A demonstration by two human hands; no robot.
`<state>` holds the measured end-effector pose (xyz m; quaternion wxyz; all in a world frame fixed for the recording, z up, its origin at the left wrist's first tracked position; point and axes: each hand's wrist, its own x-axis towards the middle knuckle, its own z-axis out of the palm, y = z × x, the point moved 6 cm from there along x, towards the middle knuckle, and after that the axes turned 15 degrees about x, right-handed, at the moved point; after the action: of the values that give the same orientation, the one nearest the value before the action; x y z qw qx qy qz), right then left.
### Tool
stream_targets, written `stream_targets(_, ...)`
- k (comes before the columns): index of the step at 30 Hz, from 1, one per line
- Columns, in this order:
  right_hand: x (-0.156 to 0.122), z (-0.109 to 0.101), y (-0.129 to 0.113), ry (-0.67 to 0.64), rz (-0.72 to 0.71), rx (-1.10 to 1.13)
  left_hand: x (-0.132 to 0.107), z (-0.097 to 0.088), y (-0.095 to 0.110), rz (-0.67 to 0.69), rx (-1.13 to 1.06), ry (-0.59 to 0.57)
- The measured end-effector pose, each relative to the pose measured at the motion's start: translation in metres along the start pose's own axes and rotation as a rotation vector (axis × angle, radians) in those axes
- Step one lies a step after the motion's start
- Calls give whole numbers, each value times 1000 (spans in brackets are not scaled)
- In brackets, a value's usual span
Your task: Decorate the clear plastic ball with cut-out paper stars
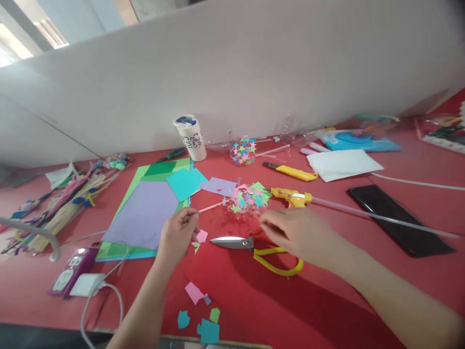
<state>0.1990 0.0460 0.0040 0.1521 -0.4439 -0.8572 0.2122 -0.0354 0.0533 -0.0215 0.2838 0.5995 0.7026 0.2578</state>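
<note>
My left hand (pixel 180 231) pinches the pink stick (pixel 210 207) of a star-covered ball (pixel 248 198). Pink, blue and green paper stars stand out from the ball on clear strands. Close to the ball's lower right side, my right hand (pixel 281 228) has its fingers drawn together; whatever they hold is too small or hidden to make out. Beneath that hand lie scissors (pixel 250 243) with yellow handles, partly covered, blades pointing left. A yellow glue gun (pixel 290 195) with a long clear glue stick (pixel 381 215) rests just beyond my right hand. A second star ball (pixel 243 150) lies farther back.
Coloured paper sheets (pixel 143 208) lie at left, near a purple power strip (pixel 70 271) with a white charger (pixel 87 284). A white cup (pixel 191 138) stands at the back. A yellow cutter (pixel 296 172), white paper (pixel 343 164) and black phone (pixel 395 220) lie right. Paper scraps (pixel 209 331) lie in front.
</note>
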Motion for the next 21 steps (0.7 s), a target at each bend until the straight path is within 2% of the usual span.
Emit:
stream_targets(2,-11,18,4,-140,48,-2,0,0,-6,14,36,-37)
stream_targets(5,-23,37,8,-182,97,-5,-5,8,-10,63,111,-120)
stream_targets(10,-30,48,11,-129,102,-50,-18,21,-8,185,256,-171)
stream_targets(16,-34,56,18,-44,121,-68,-23,25,-15,251,352,-159)
stream_targets(21,-43,43,21,55,170,37,-29,25,-19,293,371,-163)
